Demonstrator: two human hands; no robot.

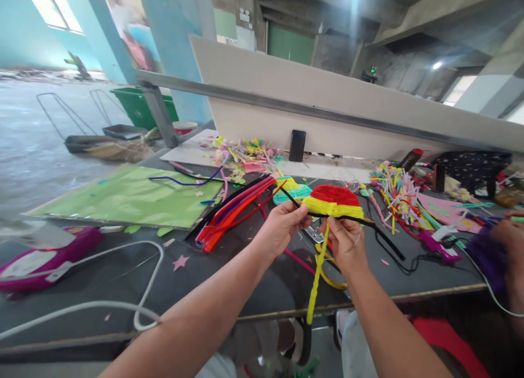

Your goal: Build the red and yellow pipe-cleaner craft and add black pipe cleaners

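My left hand (280, 225) pinches the left edge of a red and yellow pipe-cleaner fan (333, 200) held above the dark table (229, 279). My right hand (347, 241) is closed on the fan's lower part, where a yellow pipe cleaner (317, 279) hangs down past the table edge. A black pipe cleaner (380, 236) runs through the piece and sticks out to the right. A turquoise and yellow woven piece (291, 190) lies just behind the fan.
A bundle of red, orange and black pipe cleaners (231, 211) lies left of my hands, beside a green sheet (131, 195). Colourful scraps (399, 198) litter the right side. A phone (297, 145) leans on the white board. A pink device (45, 258) with a white cable sits at left. Another person's hand (507, 247) is at right.
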